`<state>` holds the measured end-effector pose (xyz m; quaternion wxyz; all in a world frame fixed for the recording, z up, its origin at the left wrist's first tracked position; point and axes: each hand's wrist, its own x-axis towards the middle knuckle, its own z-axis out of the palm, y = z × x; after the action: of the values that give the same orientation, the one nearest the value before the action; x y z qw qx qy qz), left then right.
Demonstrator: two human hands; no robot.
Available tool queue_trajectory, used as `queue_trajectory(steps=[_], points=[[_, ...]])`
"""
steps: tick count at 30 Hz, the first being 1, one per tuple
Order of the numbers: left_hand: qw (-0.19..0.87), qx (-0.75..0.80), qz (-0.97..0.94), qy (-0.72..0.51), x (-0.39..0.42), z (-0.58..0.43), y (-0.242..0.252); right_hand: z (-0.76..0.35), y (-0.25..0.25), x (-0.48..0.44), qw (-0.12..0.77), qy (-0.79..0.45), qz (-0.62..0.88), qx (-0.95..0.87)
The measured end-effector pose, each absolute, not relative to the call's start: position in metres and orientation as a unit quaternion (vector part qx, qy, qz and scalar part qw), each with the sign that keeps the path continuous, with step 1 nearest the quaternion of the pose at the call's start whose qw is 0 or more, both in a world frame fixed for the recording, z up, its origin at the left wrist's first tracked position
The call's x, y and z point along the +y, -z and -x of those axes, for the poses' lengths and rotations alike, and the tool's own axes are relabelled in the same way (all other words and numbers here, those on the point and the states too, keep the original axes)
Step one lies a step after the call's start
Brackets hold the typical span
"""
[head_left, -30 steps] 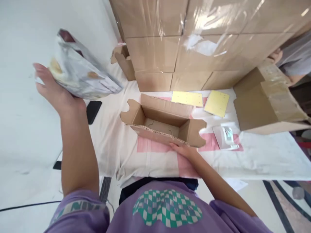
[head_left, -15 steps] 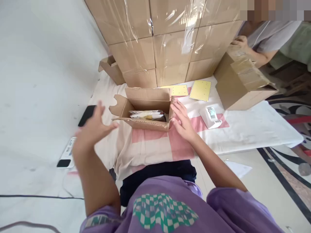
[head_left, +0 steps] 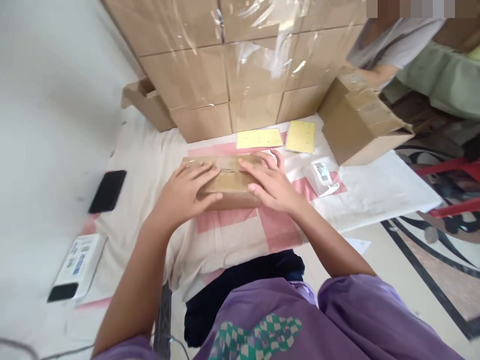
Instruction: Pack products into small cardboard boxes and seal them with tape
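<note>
A small cardboard box [head_left: 228, 182] lies on the cloth-covered table in front of me, its top closed and its inside hidden. A shiny strip and a small dark mark show on the top between my hands. My left hand [head_left: 187, 187] rests over the left part of the box, fingers stretched across the top and thumb along the front edge. On the right part lies my right hand [head_left: 272, 182], its fingers spread over the top and far corner.
Taped cardboard boxes [head_left: 198, 75] stand stacked behind. Yellow cards [head_left: 300, 136] and a white device with a small screen [head_left: 321, 177] lie to the right, near a larger carton [head_left: 363, 125] and another person's arm [head_left: 378, 75]. A black phone [head_left: 108, 191] and white power strip [head_left: 80, 262] lie left.
The box's upright flaps are now down, covering the white packets that showed inside. My left hand has come from the left onto the box, and my right hand has moved onto its top.
</note>
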<state>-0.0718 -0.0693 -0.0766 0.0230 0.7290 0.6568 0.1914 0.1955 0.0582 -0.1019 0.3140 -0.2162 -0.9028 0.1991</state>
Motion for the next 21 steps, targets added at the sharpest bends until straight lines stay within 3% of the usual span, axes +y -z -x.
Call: queue_trajectory(steps=[2,5,8,12,16,21], points=[[0.062,0.629,-0.754,-0.182,-0.071,0.076,0.081,-0.231,0.104,0.059,0.341,-0.128,0.324,-0.873],[0.029,0.635,-0.74,-0.22,-0.077,0.054,0.081,-0.305,0.11,0.082,0.389,-0.096,0.546,-0.736],[0.012,0.556,-0.762,-0.33,-0.079,-0.018,0.077,-0.363,0.115,0.112,0.285,-0.225,0.684,-0.633],[0.158,0.423,-0.82,-0.352,-0.027,-0.142,0.109,-0.377,0.117,0.135,0.168,-0.372,0.705,-0.579],[0.26,0.542,-0.732,-0.32,0.069,-0.196,0.176,-0.365,0.115,0.139,0.154,-0.447,0.694,-0.543],[0.249,0.546,-0.735,-0.316,0.113,-0.189,0.206,-0.376,0.106,0.134,0.189,-0.478,0.652,-0.558]])
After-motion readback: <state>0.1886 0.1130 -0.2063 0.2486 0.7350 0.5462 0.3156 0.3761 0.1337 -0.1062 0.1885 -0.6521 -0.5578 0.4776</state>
